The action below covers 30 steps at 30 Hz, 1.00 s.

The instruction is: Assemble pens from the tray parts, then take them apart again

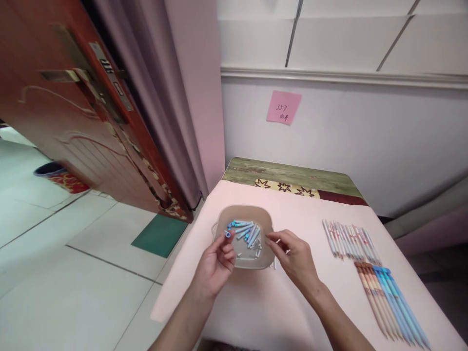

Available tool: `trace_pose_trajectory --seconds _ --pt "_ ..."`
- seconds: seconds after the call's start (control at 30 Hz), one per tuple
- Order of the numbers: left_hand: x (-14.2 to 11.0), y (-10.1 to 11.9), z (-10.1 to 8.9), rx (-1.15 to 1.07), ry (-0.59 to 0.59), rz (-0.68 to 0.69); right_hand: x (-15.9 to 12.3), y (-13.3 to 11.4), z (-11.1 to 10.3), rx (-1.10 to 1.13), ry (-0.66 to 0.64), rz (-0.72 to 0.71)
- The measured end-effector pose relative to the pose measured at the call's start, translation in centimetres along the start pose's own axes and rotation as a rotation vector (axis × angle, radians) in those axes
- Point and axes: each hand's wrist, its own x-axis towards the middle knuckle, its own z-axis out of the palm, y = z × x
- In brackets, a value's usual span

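Note:
My left hand (pixel 218 261) is closed, thumb and fingers pinching a small blue pen tube (pixel 227 234) whose round open end faces me. It is held over the left side of a beige plastic basin (pixel 224 219). Inside the basin lie several short blue and light-blue pen pieces (pixel 242 229), with small clear and white bits (pixel 258 251) near its lower right. My right hand (pixel 297 256) is at the basin's right rim, thumb and forefinger pinched together. Whether something tiny is between those fingertips, I cannot make out.
On the right of the pink-covered table (pixel 292 302) lie a row of pale pens (pixel 351 241) and a row of brown and blue pens (pixel 395 302). White sticks (pixel 275 263) lie beside the basin. A wooden door (pixel 120 122) stands at left; a pink note (pixel 284 107) is on the wall.

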Motion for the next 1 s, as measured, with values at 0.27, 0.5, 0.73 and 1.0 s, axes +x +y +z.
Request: trace_pose_trajectory --seconds 0.27,0.5,0.73,1.0 --pt "0.1 1.5 -1.0 0.022 0.009 0.062 4.6 0.7 3.9 -0.639 -0.466 0.033" --pt "-0.2 2.9 -1.5 -0.013 -0.005 0.088 6.3 1.1 6.9 -0.788 -0.581 0.029" --pt "-0.1 3.8 -1.5 -0.028 0.040 0.134 7.2 0.9 6.9 -0.818 -0.662 -0.014" --pt "-0.4 2.5 -1.8 -0.005 0.044 0.071 6.6 1.2 7.5 -0.837 -0.701 -0.062"
